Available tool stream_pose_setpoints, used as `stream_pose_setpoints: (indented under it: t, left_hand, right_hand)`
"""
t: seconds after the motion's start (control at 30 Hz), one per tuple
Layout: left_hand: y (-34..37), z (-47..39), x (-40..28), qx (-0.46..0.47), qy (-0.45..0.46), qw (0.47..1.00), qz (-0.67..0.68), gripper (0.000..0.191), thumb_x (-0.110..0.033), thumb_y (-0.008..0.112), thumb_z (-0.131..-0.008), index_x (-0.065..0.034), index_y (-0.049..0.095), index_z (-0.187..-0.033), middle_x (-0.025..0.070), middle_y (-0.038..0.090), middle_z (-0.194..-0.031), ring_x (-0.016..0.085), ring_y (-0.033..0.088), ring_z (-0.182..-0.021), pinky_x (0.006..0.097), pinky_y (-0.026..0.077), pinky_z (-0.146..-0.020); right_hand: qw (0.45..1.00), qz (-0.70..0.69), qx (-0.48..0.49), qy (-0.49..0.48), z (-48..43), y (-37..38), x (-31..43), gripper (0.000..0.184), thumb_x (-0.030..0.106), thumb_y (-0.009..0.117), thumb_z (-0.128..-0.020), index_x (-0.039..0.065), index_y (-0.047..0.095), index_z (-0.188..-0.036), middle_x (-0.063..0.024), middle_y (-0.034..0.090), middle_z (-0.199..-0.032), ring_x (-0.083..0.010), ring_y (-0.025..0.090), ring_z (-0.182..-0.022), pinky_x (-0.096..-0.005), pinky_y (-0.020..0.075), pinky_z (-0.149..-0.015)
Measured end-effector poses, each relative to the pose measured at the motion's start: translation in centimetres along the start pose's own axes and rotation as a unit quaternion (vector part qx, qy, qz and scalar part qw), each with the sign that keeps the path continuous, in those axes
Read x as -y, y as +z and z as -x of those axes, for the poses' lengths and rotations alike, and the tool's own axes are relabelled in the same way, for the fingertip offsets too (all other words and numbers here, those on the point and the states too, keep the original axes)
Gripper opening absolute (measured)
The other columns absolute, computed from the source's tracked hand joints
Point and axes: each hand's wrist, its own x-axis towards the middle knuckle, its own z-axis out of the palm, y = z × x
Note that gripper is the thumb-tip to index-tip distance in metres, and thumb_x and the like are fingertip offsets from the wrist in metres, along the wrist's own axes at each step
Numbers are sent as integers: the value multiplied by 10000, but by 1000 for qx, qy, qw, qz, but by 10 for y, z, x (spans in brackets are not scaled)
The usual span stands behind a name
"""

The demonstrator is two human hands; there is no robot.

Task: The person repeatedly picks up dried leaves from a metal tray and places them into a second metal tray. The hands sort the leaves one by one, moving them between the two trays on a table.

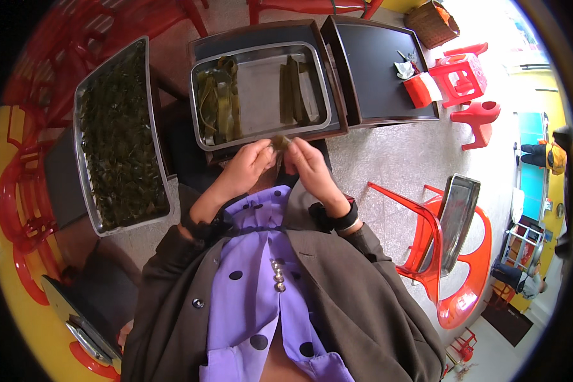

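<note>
My left hand (250, 164) and my right hand (309, 164) meet in front of me, both gripping a small piece of dark green kelp-like strip (281, 142) between thumbs and fingers. Just beyond them a metal tray (262, 95) rests on a dark table. It holds long green strips (222, 102) bunched at its left and a smaller flat stack of strips (293, 90) at its right. On the left stands a larger metal tray (158, 157), filled with many small folded or knotted dark green pieces (122, 138).
A second dark table (372, 67) bears a red tissue pack (418, 90) and a crumpled white tissue (404, 70). An empty-looking metal tray (453, 219) leans on a red chair (429, 238). Red stools (463, 79) and a wicker basket (429, 24) stand beyond. Two people are far off at right.
</note>
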Motion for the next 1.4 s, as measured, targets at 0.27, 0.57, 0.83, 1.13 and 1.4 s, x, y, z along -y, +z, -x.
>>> stream_pose_setpoints:
  t: [0.27, 0.57, 0.83, 1.13, 1.4]
  left_hand:
    - [6, 17, -32, 17, 9, 1000, 19, 208, -150, 384, -1045, 13, 501, -989, -38, 388, -726, 62, 346, -663, 225, 336, -616]
    - [7, 23, -34, -29, 58, 990, -124, 203, -155, 481, -990, 39, 503, -934, 150, 495, -711, 221, 451, -635, 354, 434, -631]
    - [-1, 26, -4, -46, 24, 989, -135, 238, -163, 495, -970, 38, 470, -845, 215, 475, -722, 332, 452, -635, 390, 419, -627]
    - [-7, 22, -11, -4, 18, 1000, -23, 242, -194, 395, -1040, -8, 506, -934, -20, 436, -744, 80, 384, -676, 242, 366, -640]
    - [-20, 23, -25, 37, -92, 993, -65, 228, -88, 400, -969, 18, 573, -1071, 78, 585, -809, 113, 541, -672, 259, 438, -604]
  right_hand:
    - [956, -282, -30, 74, 0, 2, 35, 357, 243, 419, -1057, 115, 399, -724, 45, 344, -576, -82, 350, -454, -272, 363, -488]
    - [808, -564, -92, 145, -4, 9, 43, 365, 233, 417, -1049, 156, 389, -693, 88, 315, -554, -13, 298, -415, -226, 297, -461]
    - [966, 203, -157, 14, -8, 4, 36, 336, 173, 468, -1045, 44, 491, -735, 12, 502, -621, -68, 434, -487, -234, 384, -529]
    - [988, 121, 86, -48, -9, 4, 24, 233, 165, 492, -1033, -31, 547, -1147, -125, 628, -986, -219, 596, -925, -335, 476, -851]
    - [987, 135, 88, 26, -3, 9, 28, 256, 175, 512, -1016, -16, 517, -846, -80, 497, -650, -161, 449, -588, -341, 407, -550]
